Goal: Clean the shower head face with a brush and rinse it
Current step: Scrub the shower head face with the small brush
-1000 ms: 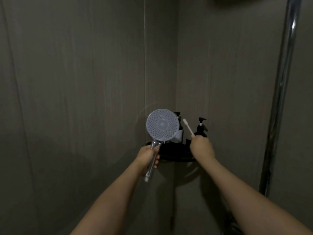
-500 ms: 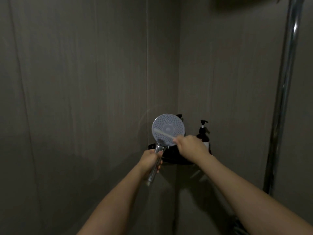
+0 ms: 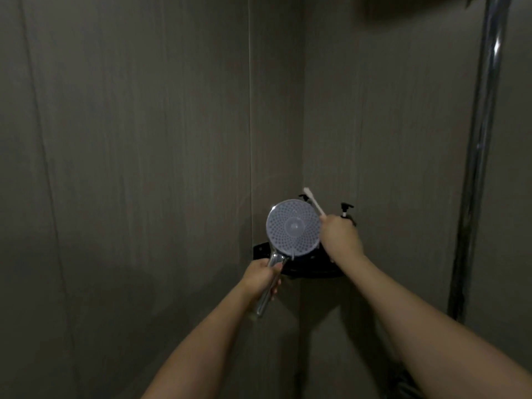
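Observation:
My left hand (image 3: 260, 277) grips the chrome handle of a round shower head (image 3: 293, 227), whose pale, dotted face is turned toward me. My right hand (image 3: 339, 234) holds a white toothbrush (image 3: 313, 203) by its handle. The brush points up and to the left, and its head stands just above the upper right rim of the shower head, off the face.
A black corner shelf (image 3: 311, 269) sits behind the shower head, with a dark pump bottle (image 3: 345, 211) on it. Grey tiled walls (image 3: 144, 168) meet in the corner. A chrome vertical pipe (image 3: 478, 168) runs down the right side.
Half a second ago the brush lay across the shower head face. My right hand has swung it up and right, off the face. The left hand keeps its grip.

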### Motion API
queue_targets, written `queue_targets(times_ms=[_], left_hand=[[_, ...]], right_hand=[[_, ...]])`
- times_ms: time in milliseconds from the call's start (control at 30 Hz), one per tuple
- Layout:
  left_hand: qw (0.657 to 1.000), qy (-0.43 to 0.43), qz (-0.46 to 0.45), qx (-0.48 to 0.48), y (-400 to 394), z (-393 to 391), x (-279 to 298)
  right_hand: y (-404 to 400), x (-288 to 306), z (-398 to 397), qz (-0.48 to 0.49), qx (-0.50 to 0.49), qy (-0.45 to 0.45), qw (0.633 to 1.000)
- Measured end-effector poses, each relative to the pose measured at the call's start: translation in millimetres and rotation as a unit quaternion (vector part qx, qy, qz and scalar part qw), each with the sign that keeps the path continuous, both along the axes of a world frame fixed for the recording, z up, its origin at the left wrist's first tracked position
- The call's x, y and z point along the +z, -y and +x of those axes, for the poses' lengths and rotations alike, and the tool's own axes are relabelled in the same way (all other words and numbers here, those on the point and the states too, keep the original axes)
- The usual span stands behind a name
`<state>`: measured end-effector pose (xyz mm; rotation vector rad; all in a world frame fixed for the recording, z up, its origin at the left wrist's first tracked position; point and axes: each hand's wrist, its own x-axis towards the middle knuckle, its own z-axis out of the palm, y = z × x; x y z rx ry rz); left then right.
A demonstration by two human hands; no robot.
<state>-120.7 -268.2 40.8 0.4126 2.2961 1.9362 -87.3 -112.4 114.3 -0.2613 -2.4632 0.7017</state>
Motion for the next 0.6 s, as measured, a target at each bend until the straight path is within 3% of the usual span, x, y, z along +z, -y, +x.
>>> queue_targets(times_ms=[100,200,300,400,500,600], left_hand=[[1.000,-0.004,-0.002,-0.002,1.0,-0.1,-0.9],[1.000,0.000,-0.004,-0.001,5.3,-0.3,-2.8],[1.000,-0.005,-0.003,0.001,7.9,-2.0,-2.3],[1.000,-0.002,0.007,-0.004,7.7,-2.7,0.2],[0.996,0.068,0.059,-0.020,10.4,-2.3,2.0],[0.982,0.123,0.140,-0.031,10.5,-6.1,2.4]], right_hand=[[12.5,-5.6,2.5,-0.005,0.029,0.047,0.998],[-3.3,-4.7,-0.3,-0.041,-0.040,0.064,0.996],[9.3,-5.4,2.1,0.021,0.012,-0.012,1.000],[14.0,-10.0,2.1,0.029,0.021,0.029,0.999],[-6.0,-1.6,1.2,-0.005,-0.005,0.051,0.999],[-1.0,2.9,11.9,0.022,0.109,0.075,0.991]])
